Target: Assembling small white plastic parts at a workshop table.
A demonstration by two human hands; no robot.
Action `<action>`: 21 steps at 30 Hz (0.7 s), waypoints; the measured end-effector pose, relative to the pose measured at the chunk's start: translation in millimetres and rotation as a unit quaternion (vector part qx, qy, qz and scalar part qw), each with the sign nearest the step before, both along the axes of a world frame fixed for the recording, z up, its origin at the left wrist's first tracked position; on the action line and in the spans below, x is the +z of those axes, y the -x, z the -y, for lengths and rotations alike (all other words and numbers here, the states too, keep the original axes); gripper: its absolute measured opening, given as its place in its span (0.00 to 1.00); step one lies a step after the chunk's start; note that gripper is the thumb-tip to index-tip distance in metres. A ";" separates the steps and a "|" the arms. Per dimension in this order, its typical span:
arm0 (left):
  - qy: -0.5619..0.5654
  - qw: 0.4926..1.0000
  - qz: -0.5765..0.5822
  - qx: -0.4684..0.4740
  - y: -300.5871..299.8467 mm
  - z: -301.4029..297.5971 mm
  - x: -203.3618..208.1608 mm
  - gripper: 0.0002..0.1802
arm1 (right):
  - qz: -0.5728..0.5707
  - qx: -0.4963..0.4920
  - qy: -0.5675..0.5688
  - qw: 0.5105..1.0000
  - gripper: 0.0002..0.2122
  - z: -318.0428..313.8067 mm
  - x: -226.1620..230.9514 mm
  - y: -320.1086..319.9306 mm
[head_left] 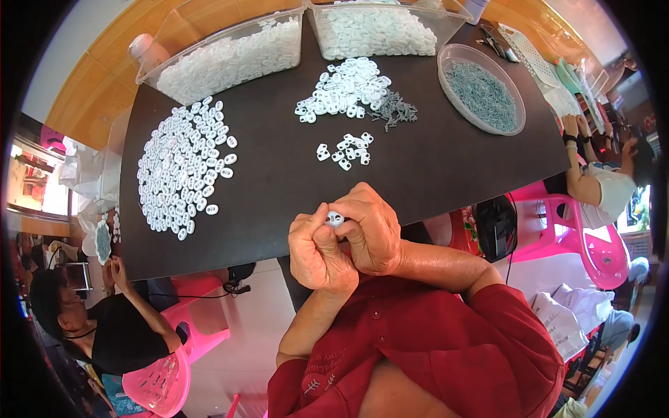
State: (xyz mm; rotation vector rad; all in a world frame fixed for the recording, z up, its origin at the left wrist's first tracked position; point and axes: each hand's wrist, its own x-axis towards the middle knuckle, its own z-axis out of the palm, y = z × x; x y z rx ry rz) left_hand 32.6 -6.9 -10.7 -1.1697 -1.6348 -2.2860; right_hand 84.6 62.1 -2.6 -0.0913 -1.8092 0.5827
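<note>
Near the table's front edge, my left hand (319, 254) and my right hand (374, 226) meet with thumbs and fingers closed on one small white plastic piece (335, 219). Two dark openings show in its face; whether a pin sits in it I cannot tell. Just beyond my hands lies a small group of white plastic pieces with holes (352, 149). Farther off is a larger heap of similar white pieces (348, 87), touching a little pile of dark grey pins (394, 110). A wide spread of white oval pieces (174, 167) with dark openings covers the table's left part.
Two transparent bins, left (233, 63) and right (380, 31), hold white pieces along the dark table's (272, 167) far edge. A round plastic tray (517, 125) of grey-green pins stands right. Co-workers sit at left (115, 324) and right (592, 174), near pink chairs.
</note>
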 end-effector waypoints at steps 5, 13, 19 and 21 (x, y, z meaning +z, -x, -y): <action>0.010 1.000 0.000 -0.007 4.0 -5.4 1.6 0.13 | 0.013 0.004 0.005 1.000 0.07 -3.8 -0.1 1.9; 0.021 0.988 0.116 -0.099 11.6 3.0 13.9 0.10 | 0.016 0.006 0.002 1.000 0.12 -14.8 14.5 -3.9; 0.101 0.910 0.317 -0.248 24.5 18.8 31.3 0.11 | 0.094 0.006 0.073 0.993 0.15 -14.3 12.2 -26.8; 0.151 0.909 0.301 -0.246 32.5 27.7 34.2 0.10 | 0.091 -0.016 0.044 0.995 0.15 -21.5 13.9 -34.1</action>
